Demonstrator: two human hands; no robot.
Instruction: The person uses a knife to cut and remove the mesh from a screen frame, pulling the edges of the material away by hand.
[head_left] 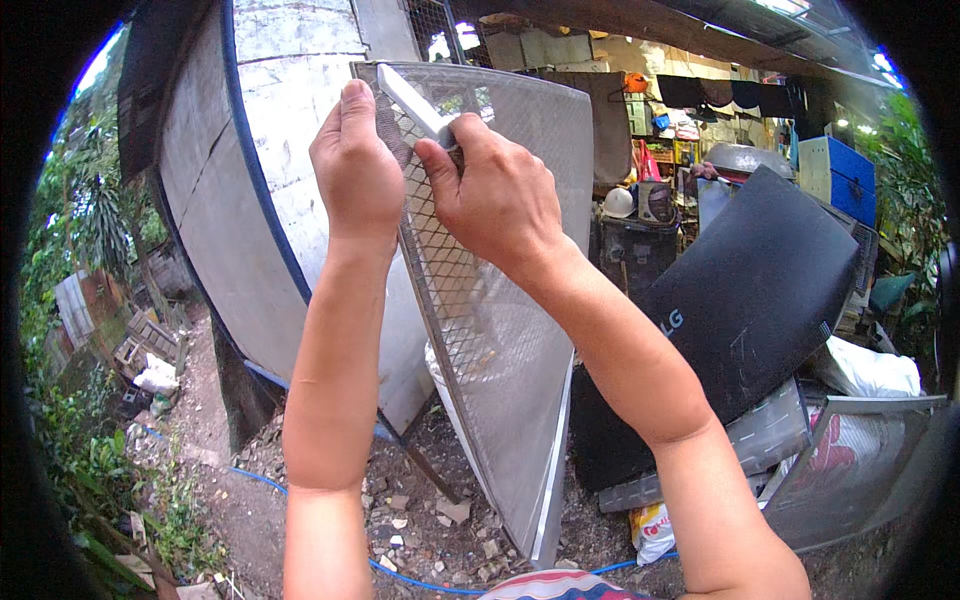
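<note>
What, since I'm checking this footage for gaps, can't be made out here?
All in the head view:
- Silver strip: lower end, hidden by the right hand.
- Left hand: fingertips, hidden behind the hand itself or the mesh panel; unclear which.
- Striped cloth: cut off by the lower edge.
- Background clutter: too small to identify each piece.

Screen panel [505,370]: fine grey mesh, matt, with coarser metal-looking diamond lattice [450,325] along left edge. Bar [412,103] at panel's top left corner: pale silver, smooth, metallic sheen. Large black panel [735,290]: smooth, mostly matt, plastic-looking, lightly scuffed. Wall sheet [300,130]: off-white, cracked, stained. White sack [868,368]: crinkled, slightly glossy plastic. Hose [258,478]: smooth blue plastic. Ground [200,490]: rough soil, stony rubble.
</note>
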